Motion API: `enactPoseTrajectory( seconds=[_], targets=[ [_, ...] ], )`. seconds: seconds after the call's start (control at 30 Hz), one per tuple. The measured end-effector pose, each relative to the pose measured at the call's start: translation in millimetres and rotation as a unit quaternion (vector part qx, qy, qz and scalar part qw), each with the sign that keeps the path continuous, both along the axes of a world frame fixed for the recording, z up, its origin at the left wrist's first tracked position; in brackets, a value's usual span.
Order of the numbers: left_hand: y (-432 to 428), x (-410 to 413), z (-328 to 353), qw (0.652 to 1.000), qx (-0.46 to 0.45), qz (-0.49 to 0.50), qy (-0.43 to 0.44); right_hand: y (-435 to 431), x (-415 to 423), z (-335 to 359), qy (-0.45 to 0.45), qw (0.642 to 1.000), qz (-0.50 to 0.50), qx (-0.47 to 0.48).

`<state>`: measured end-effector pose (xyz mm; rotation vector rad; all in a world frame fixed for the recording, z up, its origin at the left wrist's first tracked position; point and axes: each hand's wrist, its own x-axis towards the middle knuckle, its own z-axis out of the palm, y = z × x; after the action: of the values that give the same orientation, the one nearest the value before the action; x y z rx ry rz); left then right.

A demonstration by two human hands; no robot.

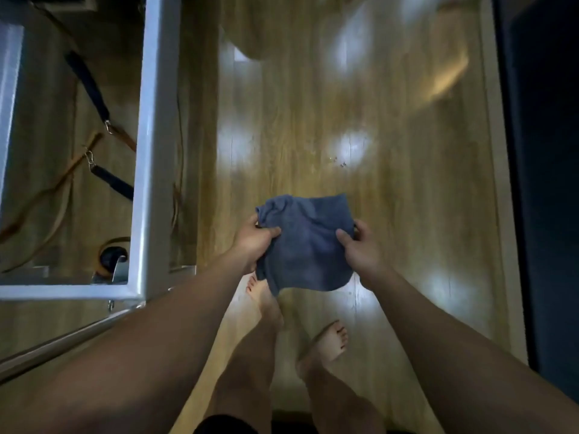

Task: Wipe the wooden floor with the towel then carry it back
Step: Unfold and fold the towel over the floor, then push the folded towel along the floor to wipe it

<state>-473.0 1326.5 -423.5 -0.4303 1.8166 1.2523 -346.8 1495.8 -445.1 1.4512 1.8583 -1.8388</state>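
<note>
Towel (308,242), blue and crumpled, is held clear of the wooden floor (401,198) at the centre of the frame, stretched between both hands. Left hand (255,241) grips the towel's left edge: the thumb lies across the upper face of the cloth and the fingers are curled beneath it, bunching the fabric toward the upper left corner. Right hand (360,245) pinches the right edge, thumb on top, the fingers tucked behind the cloth and mostly hidden. The lower edge of the towel hangs loose. Both forearms reach in from the bottom corners of the frame. Two bare feet stand on the floor below the towel; the left foot (266,303) is partly covered in the picture by the hanging edge, and the right foot (329,339) is lower and to the right. Small glinting specks (340,162) lie on the boards above the towel; their nature cannot be determined. Bright glare patches mark the floor. A white metal frame (153,120) occupies the left side, with dark straps (89,86) and metal clips seen beneath it. A dark panel (548,151) runs along the right edge.
</note>
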Motion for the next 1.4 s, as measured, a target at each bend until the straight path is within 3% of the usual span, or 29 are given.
enactPoseTrajectory(
  seconds=[0.17, 0.5, 0.57, 0.6, 0.67, 0.7, 0.73, 0.8, 1.07, 1.2, 1.4],
  targets=[
    [-3.1, -22.8, -112.7, 0.997, -0.025, -0.055, 0.05, -0.7, -28.8, -100.2, -0.014, 0.995, 0.077, 0.065],
    [11.6, -42.8, -407.8, 0.983, -0.094, -0.1, 0.12, 24.2, -72.4, -370.2, -0.055, 0.983, 0.154, 0.086],
    [16.4, -40.6, -445.7, 0.959, -0.179, -0.132, 0.173, 27.3, -77.0, -413.7, -0.076, 0.957, 0.218, 0.174],
    [17.6, -35.7, -461.3, 0.924, -0.244, -0.188, 0.226, 26.3, -78.0, -431.1, -0.078, 0.925, 0.273, 0.251],
    [23.0, -18.2, -481.7, 0.815, -0.318, -0.343, 0.342, 19.2, -76.7, -458.8, -0.04, 0.835, 0.397, 0.379],
    [26.3, -8.0, -491.3, 0.775, -0.304, -0.403, 0.38, 15.1, -75.9, -470.5, -0.023, 0.792, 0.454, 0.407],
    [29.8, 2.0, -502.5, 0.764, -0.272, -0.432, 0.395, 11.1, -74.3, -483.0, -0.021, 0.758, 0.501, 0.417],
    [35.4, 15.3, -525.5, 0.774, -0.244, -0.429, 0.397, 6.7, -70.7, -508.3, -0.033, 0.719, 0.546, 0.429],
    [46.4, -14.4, -578.0, 0.75, -0.293, -0.355, 0.475, 28.6, -113.1, -548.9, 0.061, 0.691, 0.525, 0.493],
    [60.3, -84.0, -579.3, 0.737, -0.342, -0.35, 0.466, 42.3, -188.3, -547.8, 0.065, 0.677, 0.536, 0.499],
    [76.2, -199.3, -574.5, 0.733, -0.336, -0.374, 0.458, 59.0, -295.7, -549.0, 0.051, 0.698, 0.518, 0.492]
  ],
)
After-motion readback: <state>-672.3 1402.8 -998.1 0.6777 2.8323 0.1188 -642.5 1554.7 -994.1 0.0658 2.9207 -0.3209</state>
